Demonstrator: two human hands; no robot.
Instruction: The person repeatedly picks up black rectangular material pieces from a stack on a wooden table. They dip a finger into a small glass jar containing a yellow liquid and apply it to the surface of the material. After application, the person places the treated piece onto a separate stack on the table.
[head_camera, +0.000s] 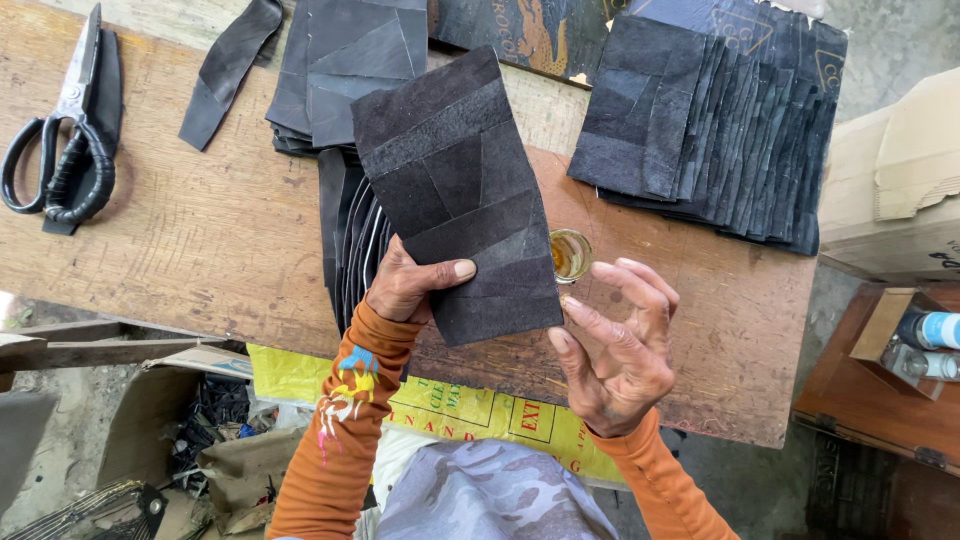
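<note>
Place: a small leather-craft workshop, looking improvised.
Bench: a worn wooden worktable (200, 240) is carrying stacks of dark patchwork panels (700, 110).
Tools: heavy scissors (60, 130) are lying at its corner.
Surroundings: scrap clutter (215, 420) is lying below.

Two arms in orange sleeves reach up from the bottom edge, the left hand (408, 285) clenched with its thumb pressed flat and pointing right, the right hand (618, 345) open just beside it, palm turned inward, fingers loosely curled and spread
</note>
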